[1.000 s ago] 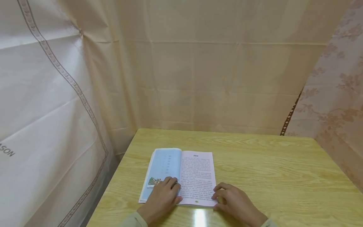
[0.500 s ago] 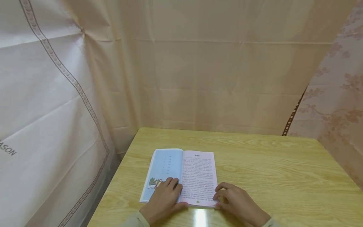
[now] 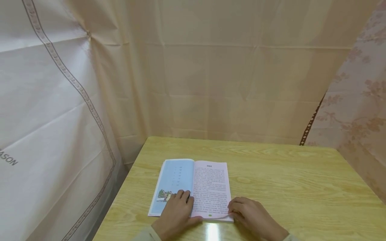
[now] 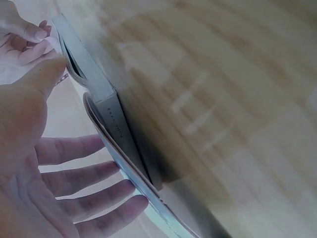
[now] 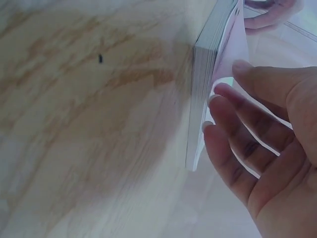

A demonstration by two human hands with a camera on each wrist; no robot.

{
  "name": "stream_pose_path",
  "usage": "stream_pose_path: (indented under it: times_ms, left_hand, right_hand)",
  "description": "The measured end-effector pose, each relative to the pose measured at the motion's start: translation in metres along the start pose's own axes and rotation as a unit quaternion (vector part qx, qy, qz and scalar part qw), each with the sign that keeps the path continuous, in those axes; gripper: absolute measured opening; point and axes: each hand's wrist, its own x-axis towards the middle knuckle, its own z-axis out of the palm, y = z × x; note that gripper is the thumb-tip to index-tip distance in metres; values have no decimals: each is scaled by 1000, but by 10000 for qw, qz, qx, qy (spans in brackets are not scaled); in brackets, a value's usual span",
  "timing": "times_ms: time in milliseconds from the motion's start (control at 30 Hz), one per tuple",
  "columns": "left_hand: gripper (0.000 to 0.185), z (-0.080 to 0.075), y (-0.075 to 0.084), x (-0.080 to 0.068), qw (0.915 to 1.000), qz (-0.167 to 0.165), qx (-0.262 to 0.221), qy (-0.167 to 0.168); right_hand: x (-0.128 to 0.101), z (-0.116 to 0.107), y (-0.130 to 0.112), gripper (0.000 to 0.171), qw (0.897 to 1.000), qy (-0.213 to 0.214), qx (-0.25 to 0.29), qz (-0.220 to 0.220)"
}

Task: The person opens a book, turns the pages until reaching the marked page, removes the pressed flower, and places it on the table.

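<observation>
An open book (image 3: 178, 172) lies on the table, with a blue illustrated page on the left and a pink text page (image 3: 211, 190) on the right. My left hand (image 3: 176, 211) rests across the lower part of the blue page near the spine, its fingers extended along the book in the left wrist view. The lower right corner of the pink page curls up from the pages beneath. There my right hand (image 3: 251, 212) pinches it; thumb and fingers meet around the lifted page (image 5: 230, 57) in the right wrist view.
The wood-grain table (image 3: 280, 177) extends to the right and behind the book. A beige cloth (image 3: 211, 83) hangs behind it, with a white bordered cloth (image 3: 54, 110) at the left and a floral one (image 3: 362, 100) at the right.
The right hand's fingers have drawn together at the pink page's lower corner, which is now raised. My left thumb has slid right along the book's bottom edge.
</observation>
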Motion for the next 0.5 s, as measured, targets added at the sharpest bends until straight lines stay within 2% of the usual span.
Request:
stream_pose_path:
  times_ms: [100,267,400,500]
  left_hand:
    - [79,0,2,1,9999,-80,66,-84]
    - [83,5,6,2,9991,-71,405,108]
    - [80,5,9,2,9985,-144,485,200]
    - [73,5,9,2,9984,-139,447,313]
  right_hand:
    - [-1,-1,-3,13,9998,116,76,108]
    - [1,-4,-8,18,9973,609,322,244]
    - [4,-5,-8,21,9947,959,339,174]
    - [3,-6,-9,24,9923,1071,509,368]
